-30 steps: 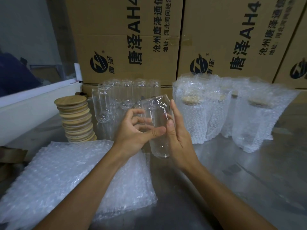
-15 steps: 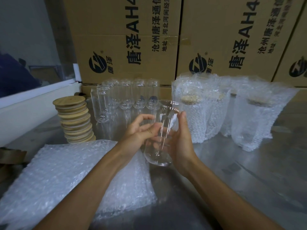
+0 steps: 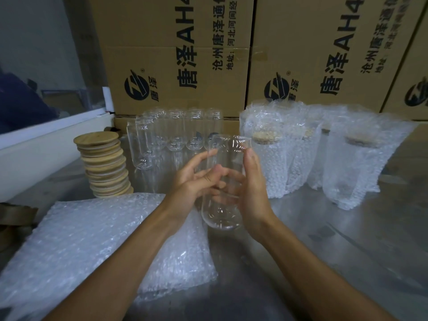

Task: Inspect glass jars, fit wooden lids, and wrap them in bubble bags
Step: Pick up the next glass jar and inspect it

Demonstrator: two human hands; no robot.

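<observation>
At the centre of the view, above the steel table, both hands cradle 1 clear glass jar. The left hand curls its fingers round the jar's 9 o'clock side, and the right hand wraps it from 3 o'clock, thumb up near the rim. A second ago the jar lay tipped, its mouth leaning away; now it stands close to upright, mouth at 12 o'clock and base at 6 o'clock, so the turning has brought it round for a look at the rim and walls. That reads as the inspection nearing its end, with no lid on this jar yet. The stack of wooden lids waits at 9 o'clock, touched by neither hand. The pile of flat bubble bags lies at 7 o'clock, partly under the left forearm. Bare jars stand in a row at 12 o'clock, and wrapped jars stand at 2 o'clock in front of cardboard boxes.
</observation>
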